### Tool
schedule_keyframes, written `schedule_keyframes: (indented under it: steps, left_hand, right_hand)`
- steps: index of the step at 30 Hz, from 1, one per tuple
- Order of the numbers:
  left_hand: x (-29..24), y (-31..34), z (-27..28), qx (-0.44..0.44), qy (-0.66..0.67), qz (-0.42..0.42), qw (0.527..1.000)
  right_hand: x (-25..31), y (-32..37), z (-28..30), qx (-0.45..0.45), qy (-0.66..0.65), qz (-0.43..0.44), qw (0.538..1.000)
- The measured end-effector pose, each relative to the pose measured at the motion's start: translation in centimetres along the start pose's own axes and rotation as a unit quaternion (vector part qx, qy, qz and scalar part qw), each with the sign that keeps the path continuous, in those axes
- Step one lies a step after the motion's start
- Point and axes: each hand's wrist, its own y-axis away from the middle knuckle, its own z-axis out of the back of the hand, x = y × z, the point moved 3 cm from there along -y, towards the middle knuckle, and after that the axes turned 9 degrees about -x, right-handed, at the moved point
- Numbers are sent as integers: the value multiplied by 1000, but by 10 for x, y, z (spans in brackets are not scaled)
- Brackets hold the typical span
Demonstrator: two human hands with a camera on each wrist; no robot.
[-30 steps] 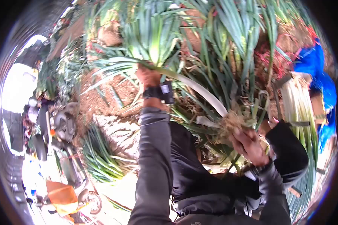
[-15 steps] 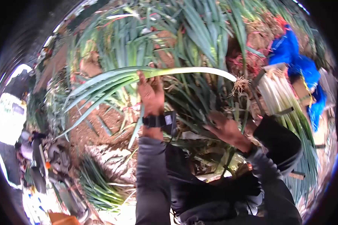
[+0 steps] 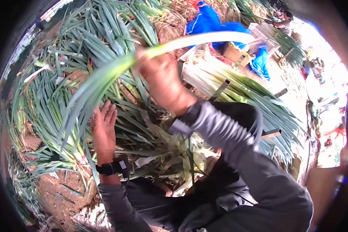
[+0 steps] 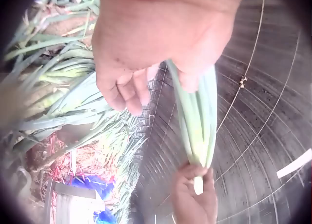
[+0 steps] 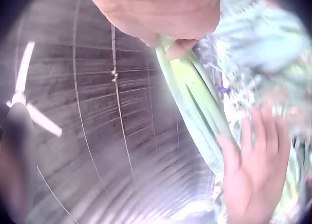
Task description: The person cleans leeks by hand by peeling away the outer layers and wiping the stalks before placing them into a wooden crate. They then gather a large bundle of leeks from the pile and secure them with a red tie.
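Observation:
In the head view, a long leek (image 3: 166, 47) arches across the upper middle, its white shaft to the right and its green leaves drooping left. My right hand (image 3: 162, 79), blurred, grips it where the white turns to green. The right wrist view shows fingers and thumb closed round the leaf base of the leek (image 5: 190, 87). Below the drooping leaf ends, my left hand (image 3: 104, 131) is held up with straight fingers. Its thumb lies along the leaves in the right wrist view, where the left hand (image 5: 258, 165) spreads its fingers.
Trimmed leeks (image 3: 236, 83) lie stacked in a rack with upright metal posts on the right. Behind it are a blue sheet (image 3: 205, 19) and a cardboard box (image 3: 236, 54). Untrimmed leeks (image 3: 46, 100) are heaped at left. Peeled leaves (image 3: 174, 154) litter the ground by the knees.
The right hand let go of the root end, then took hold of the leek's middle. The left hand has released its grip and lowered. The leek has swung right as the view turned right.

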Motion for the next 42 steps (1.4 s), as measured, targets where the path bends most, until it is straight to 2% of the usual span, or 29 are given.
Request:
schedule_keyframes:
  steps: [1,2,3,4,5,8,9,10,11,13,15,16,17,18,19,20,21,23,26,29,30,33,34,36,38,39,40,41,42]
  left_hand:
    - [4,-6,7,-2,11,25,1000]
    - [6,-9,11,-55,-29,25,998]
    - [11,-14,20,-89,-44,37,994]
    - [15,-19,28,-95,-31,54,993]
    - [19,-21,37,-102,-21,74,992]
    - [25,-24,41,-72,-36,88,993]
    - [26,-20,36,-73,-52,90,992]
    - [29,-17,32,-77,-58,97,991]
    - [31,-14,29,-83,-66,102,989]
    - [41,-13,26,-89,-81,113,986]
    - [51,-11,21,-76,-79,118,987]
    - [55,-5,13,-84,-98,123,984]
    - [58,1,3,-90,-117,128,981]
    - [64,4,-2,-86,-119,136,980]
    - [70,8,-4,-82,-121,145,979]
    - [76,9,-4,-90,-127,164,974]
    - [79,15,-7,-82,-127,186,971]
    - [78,26,-20,-63,-147,192,968]
    - [90,23,-29,-59,-142,194,969]
    - [108,18,-38,-48,-165,216,961]
    - [109,19,-41,-31,-188,220,957]
    - [109,20,-47,-45,-209,233,949]
    - [107,19,-48,-43,-208,238,948]
    - [106,16,-52,-28,-213,233,948]
    - [101,12,-46,-11,-201,232,952]
    - [103,10,-49,-18,-179,215,960]
    - [105,10,-46,9,-153,201,967]
    - [105,11,-45,14,-141,203,969]
    - [109,9,-40,-2,-147,228,962]
  right_hand:
    - [42,-28,25,39,111,51,992]
    - [91,-49,40,25,209,155,965]
    - [141,-70,55,-9,305,255,918]
    - [189,-80,65,-40,451,308,837]
    - [246,-95,78,-12,521,309,796]
    - [339,-94,91,-1,753,355,554]
    - [361,-98,106,6,812,358,461]
    - [365,-105,122,19,869,395,298]
    - [375,-103,148,85,905,289,301]
    - [360,-109,237,238,895,298,230]
    - [320,-98,333,274,902,105,316]
    - [290,-81,368,263,903,-20,338]
    - [271,-51,361,218,864,-231,392]
    - [238,-36,408,308,891,-101,319]
    - [214,-17,464,340,833,30,435]
    - [200,-1,451,298,869,-84,386]
    - [188,3,465,305,859,-76,404]
    - [190,-2,449,282,837,-80,463]
    - [176,-22,447,297,840,-102,442]
    - [141,-44,451,268,802,-82,528]
    - [132,-48,455,274,809,-123,506]
    - [131,-44,452,229,796,-141,542]
    - [127,-42,459,256,797,-138,529]
    - [127,-40,463,313,792,-65,520]
    - [126,-39,459,295,791,-98,526]
    - [130,-42,446,250,793,-168,530]
    - [128,-43,448,232,765,-224,557]
    - [124,-47,460,238,741,-219,588]
    - [125,-52,452,258,741,-255,564]
